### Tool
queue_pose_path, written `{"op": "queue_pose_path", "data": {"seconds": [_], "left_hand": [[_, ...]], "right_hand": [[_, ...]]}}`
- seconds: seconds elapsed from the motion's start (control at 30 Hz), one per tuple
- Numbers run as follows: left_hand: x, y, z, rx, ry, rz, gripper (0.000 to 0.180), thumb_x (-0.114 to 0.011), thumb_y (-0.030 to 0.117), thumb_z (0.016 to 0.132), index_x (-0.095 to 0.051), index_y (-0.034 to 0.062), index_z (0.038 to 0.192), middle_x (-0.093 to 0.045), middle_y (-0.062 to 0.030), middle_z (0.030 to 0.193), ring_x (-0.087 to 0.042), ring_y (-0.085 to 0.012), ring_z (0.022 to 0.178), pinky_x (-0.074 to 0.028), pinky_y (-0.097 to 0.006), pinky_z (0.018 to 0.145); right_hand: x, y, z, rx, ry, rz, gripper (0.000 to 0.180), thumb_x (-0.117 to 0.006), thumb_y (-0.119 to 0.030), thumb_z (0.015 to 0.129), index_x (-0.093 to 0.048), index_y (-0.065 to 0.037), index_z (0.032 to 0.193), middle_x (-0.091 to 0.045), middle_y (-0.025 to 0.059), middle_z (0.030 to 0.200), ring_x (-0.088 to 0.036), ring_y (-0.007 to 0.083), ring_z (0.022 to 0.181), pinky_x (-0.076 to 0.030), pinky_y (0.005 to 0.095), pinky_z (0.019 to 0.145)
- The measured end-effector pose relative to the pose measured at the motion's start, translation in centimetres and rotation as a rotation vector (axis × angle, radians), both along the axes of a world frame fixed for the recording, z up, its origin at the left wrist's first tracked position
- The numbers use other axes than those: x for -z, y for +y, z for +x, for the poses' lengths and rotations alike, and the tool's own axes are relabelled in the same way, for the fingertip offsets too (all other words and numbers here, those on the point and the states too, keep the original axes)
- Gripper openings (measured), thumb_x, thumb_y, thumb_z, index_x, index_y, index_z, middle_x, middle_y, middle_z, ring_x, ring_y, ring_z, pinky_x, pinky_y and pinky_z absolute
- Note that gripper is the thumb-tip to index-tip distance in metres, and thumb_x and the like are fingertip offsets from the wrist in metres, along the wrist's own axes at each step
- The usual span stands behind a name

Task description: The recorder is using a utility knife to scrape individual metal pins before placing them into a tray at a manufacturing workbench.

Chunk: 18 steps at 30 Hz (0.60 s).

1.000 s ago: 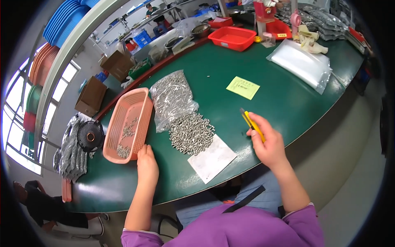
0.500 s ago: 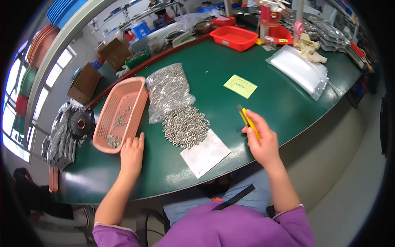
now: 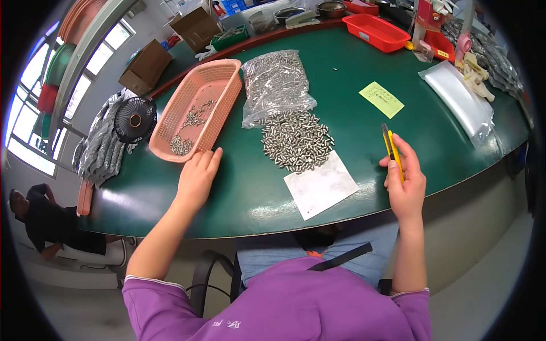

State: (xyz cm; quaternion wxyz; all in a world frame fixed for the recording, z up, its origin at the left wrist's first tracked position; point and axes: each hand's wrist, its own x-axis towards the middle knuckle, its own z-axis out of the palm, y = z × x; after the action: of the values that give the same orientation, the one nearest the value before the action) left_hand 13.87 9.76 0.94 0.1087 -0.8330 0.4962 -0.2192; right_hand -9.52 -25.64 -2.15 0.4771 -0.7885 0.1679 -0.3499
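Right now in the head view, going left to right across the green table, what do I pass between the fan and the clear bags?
Black fan → pink basket → left hand → pile of small metal parts → white sheet → right hand holding the yellow cutter → clear plastic bags.

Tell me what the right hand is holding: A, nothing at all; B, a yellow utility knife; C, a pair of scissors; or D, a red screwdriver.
B: the right hand grips a yellow utility knife just above the green table, to the right of the pile of small metal parts.
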Motion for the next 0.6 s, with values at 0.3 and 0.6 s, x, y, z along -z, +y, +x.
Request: {"op": "queue_pose_path", "data": {"seconds": [0.3,0.6], "left_hand": [[1.2,1.2,-0.9,-0.219,0.226,-0.38,0.059,-0.044,-0.01,0.084,-0.043,0.0022,0.142,-0.055,-0.0208,0.131,-0.052,-0.0381,0.122,-0.046,-0.043,0.1],[2.3,-1.4,0.8,-0.251,-0.044,0.06,0.053,-0.052,0.005,0.083,-0.048,-0.0034,0.135,-0.057,-0.0157,0.132,-0.058,-0.0265,0.107,-0.049,-0.034,0.09]], "right_hand": [[-0.1,0.1,0.3,0.004,-0.026,0.024,0.04,-0.053,-0.006,0.096,-0.054,-0.008,0.135,-0.07,0.0068,0.09,-0.052,0.0056,0.056,-0.044,0.022,0.055],[-0.1,0.3,0.2,-0.012,-0.035,0.02,0.04,-0.051,-0.005,0.096,-0.053,-0.008,0.136,-0.07,0.0076,0.091,-0.053,0.0063,0.057,-0.045,0.0222,0.055]]}}
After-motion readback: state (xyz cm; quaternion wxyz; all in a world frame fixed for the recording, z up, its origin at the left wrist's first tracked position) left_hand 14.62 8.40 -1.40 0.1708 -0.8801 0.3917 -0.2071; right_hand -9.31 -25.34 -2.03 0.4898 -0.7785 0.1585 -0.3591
